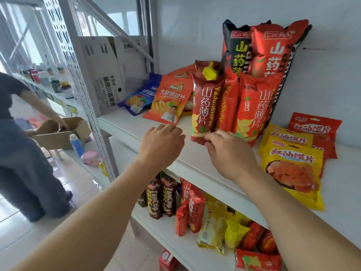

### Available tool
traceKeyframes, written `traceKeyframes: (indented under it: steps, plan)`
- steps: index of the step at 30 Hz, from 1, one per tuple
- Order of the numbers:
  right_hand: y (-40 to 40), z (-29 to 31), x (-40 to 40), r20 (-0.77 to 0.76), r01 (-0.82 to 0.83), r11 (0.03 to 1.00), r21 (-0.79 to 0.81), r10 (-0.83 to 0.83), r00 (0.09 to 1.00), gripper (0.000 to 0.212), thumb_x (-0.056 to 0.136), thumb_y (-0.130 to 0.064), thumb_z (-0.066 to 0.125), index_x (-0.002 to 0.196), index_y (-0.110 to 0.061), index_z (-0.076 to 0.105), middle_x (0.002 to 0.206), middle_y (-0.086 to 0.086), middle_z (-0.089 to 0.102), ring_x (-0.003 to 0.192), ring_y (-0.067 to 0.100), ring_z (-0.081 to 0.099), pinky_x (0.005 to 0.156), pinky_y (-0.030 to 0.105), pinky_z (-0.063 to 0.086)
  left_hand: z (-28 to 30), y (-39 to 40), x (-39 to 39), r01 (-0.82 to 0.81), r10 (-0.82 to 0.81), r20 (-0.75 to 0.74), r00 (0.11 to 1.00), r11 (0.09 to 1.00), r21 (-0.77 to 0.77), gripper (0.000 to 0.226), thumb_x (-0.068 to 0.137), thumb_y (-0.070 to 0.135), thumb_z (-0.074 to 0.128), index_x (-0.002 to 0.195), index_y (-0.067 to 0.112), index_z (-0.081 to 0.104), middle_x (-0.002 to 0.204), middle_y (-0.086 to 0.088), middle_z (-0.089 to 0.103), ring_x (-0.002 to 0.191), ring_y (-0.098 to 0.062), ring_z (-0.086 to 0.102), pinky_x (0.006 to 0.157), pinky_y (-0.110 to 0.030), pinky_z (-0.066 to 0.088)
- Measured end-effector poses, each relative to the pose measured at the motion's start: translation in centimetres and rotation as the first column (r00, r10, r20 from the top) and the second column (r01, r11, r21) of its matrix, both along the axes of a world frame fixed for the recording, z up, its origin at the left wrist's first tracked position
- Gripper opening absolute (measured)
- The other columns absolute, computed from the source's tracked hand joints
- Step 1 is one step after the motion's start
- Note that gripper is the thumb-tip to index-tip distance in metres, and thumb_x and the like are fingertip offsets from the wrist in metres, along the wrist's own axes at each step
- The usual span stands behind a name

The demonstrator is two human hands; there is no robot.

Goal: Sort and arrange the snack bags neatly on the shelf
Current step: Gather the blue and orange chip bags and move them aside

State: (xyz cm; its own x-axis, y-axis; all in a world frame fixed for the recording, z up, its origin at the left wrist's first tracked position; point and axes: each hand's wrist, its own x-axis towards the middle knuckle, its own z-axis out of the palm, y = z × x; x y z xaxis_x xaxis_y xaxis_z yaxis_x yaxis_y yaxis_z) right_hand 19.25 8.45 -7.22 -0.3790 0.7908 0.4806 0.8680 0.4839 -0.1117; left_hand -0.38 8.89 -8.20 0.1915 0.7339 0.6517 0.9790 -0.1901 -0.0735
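On the white shelf [136, 130] stand three red yam-chip bags side by side. My right hand [226, 151] pinches the bottom edge of the left one, a dark red bag [205, 106]. My left hand [162, 143] hovers just left of it with loosely curled fingers, holding nothing. Behind stand a tall black bag [237, 49] and a tall red bag [273, 47]. An orange chip bag [170, 100] and a blue bag [140, 94] lean further left. Yellow snack bags [293, 165] and a red flat bag [316, 132] lie on the right.
A white carton [105, 75] stands at the shelf's left end beside the perforated upright [88, 90]. The lower shelf [175, 241] holds several brown, red and yellow bags. Another person [21, 145] bends over a cardboard box [60, 133] on the floor at left.
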Motion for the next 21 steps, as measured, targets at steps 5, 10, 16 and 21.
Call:
traceKeyframes:
  steps: [5,10,16,21]
  plan:
    - [3.5,-0.4,-5.2,-0.146,-0.072,0.995,-0.071,0.061,0.987,0.030,0.103,-0.028,0.041,0.127,-0.021,0.058,0.122,-0.004,0.062,0.108,0.020,0.056,0.079,0.036,0.049,0.1,4.9,-4.7,-0.072,0.069,0.094,0.993,0.997,0.029,0.018,0.095,0.028,0.060,0.103,0.019,0.074,0.097,0.002,0.074,0.085,-0.029,0.070,0.066,-0.035,0.051]
    - [7.2,-0.5,-10.0,-0.247,-0.098,0.987,-0.124,0.065,0.967,0.038,0.104,-0.029,0.039,0.142,-0.021,0.043,0.132,-0.003,0.054,0.119,0.018,0.051,0.090,0.032,0.044,0.6,10.6,-8.5,-0.105,0.102,0.196,0.975,0.994,0.005,0.024,0.098,0.031,0.055,0.099,0.017,0.075,0.097,-0.001,0.072,0.087,-0.029,0.067,0.066,-0.036,0.050]
    - [13.1,-0.5,-15.2,-0.470,-0.054,0.983,-0.174,-0.035,0.882,0.048,0.100,-0.036,0.047,0.144,-0.020,0.039,0.142,-0.002,0.046,0.129,0.017,0.043,0.103,0.034,0.043,1.6,17.5,-11.8,-0.110,0.120,0.352,0.928,0.993,-0.050,0.032,0.100,0.039,0.052,0.116,0.019,0.070,0.114,-0.002,0.068,0.103,-0.027,0.064,0.072,-0.034,0.045]
    - [19.3,-1.6,-18.2,-0.566,0.193,0.955,-0.224,-0.289,0.772,0.056,0.094,-0.048,0.052,0.142,-0.022,0.039,0.141,-0.001,0.047,0.128,0.021,0.045,0.103,0.040,0.045,1.9,24.9,-14.4,0.002,0.110,0.477,0.872,0.974,-0.229,0.049,0.101,0.048,0.046,0.143,0.022,0.050,0.147,-0.001,0.049,0.132,-0.024,0.048,0.091,-0.035,0.043]
